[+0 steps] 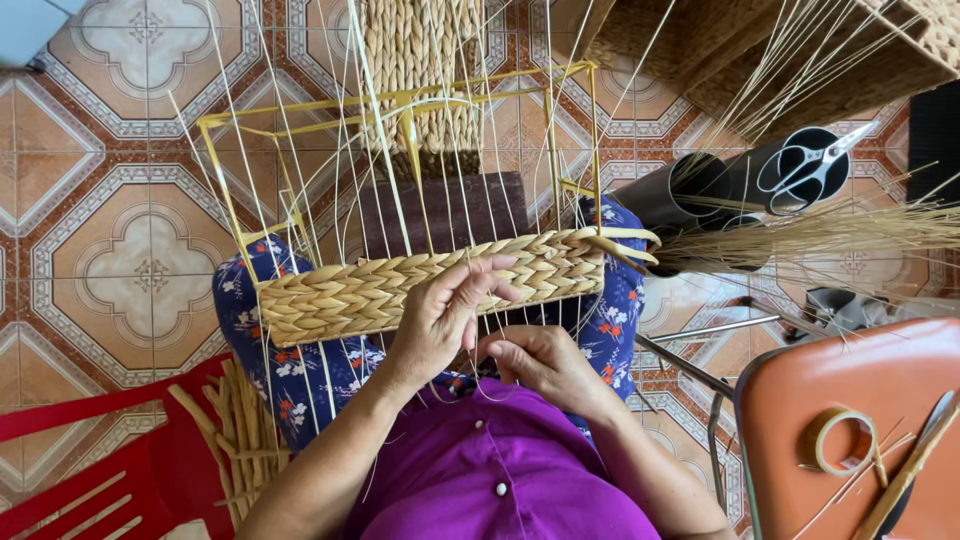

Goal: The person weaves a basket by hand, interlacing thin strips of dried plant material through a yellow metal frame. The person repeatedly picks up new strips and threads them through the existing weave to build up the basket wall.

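Across the person's lap, over blue flowered trousers (pixel 300 385), lies a half-woven basket (pixel 420 285) — a band of plaited straw-coloured rows built around a yellow wire frame (pixel 300 110), with thin pale upright strands (pixel 470 130) rising from the band toward the tiled floor (pixel 110 250) beyond. The left hand (pixel 440 315) rests on the near edge of the woven band, fingers (pixel 490 268) curled loosely over the top row, seemingly pinching a strand against it, though the exact grip is hidden. The right hand (pixel 545 365) sits just below and beside it, fingers bent inward and nearly closed; whether it holds a strand I cannot tell.

Judging by this, the step in hand is working a weaver between the uprights at the middle of the band. To do it well, the left hand should keep the last row pressed flat while the right feeds the fibre behind each upright in turn — snug, not so tight that the uprights lean. Keeping rows level with the neighbouring plait matters most.

Nearby are a bundle of loose straw (pixel 830 235), scissors (pixel 810 170) in a dark cylindrical holder, a roll of tape (pixel 840 440) on an orange chair seat (pixel 850 380), and a red plastic stool (pixel 90 450).
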